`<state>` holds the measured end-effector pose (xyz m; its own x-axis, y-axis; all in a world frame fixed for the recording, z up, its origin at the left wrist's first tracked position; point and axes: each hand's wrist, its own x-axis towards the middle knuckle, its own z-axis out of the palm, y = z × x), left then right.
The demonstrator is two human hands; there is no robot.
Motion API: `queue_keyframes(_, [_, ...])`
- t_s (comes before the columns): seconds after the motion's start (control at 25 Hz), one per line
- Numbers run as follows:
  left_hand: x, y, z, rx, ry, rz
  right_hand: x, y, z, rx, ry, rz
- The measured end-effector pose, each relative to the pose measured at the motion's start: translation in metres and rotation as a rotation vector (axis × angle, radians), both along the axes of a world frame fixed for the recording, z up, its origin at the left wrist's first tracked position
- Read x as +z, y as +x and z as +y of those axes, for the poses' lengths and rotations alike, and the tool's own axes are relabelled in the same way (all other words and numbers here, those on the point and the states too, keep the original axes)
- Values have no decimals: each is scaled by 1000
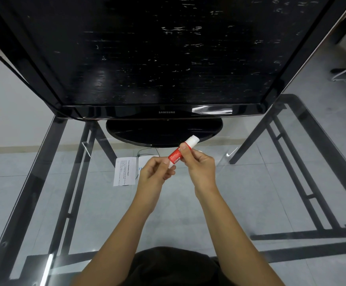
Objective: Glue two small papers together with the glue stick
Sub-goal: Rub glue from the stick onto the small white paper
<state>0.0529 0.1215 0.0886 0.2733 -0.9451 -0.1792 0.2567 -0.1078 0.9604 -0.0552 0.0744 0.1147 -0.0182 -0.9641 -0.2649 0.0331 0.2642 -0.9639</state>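
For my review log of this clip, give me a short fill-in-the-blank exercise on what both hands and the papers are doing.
1. Both hands hold the red glue stick; the right hand has its grip near the white ____ end.
2. The left hand pinches the stick's ____ end.
3. The two small papers lie on the ____ table.
4. Behind them stands a black ____ television.

Missing words: cap; bottom; glass; Samsung

monitor base (164,131) blocking the far side, glass table (250,193) apparently open right of papers (125,171)
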Motion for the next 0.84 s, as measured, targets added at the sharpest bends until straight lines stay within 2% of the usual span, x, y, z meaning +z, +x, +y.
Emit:
queue_keyframes(0.12, [2, 1, 1, -1, -67, -71, 0, 1, -1, -1, 5, 0])
queue_keyframes(0.36, [2, 1, 2, 5, -100, -148, 2, 0, -1, -2, 10, -12])
queue_keyframes(0.52, [1, -2, 1, 58, -115, -268, 2, -1, 0, 4, 1, -6])
queue_keyframes(0.68, [3, -2, 1, 34, -32, -63, 2, 0, -1, -7, -11, -10])
queue_keyframes(0.84, [4, -1, 1, 52, -53, -154, 1, 0, 0, 1, -5, 5])
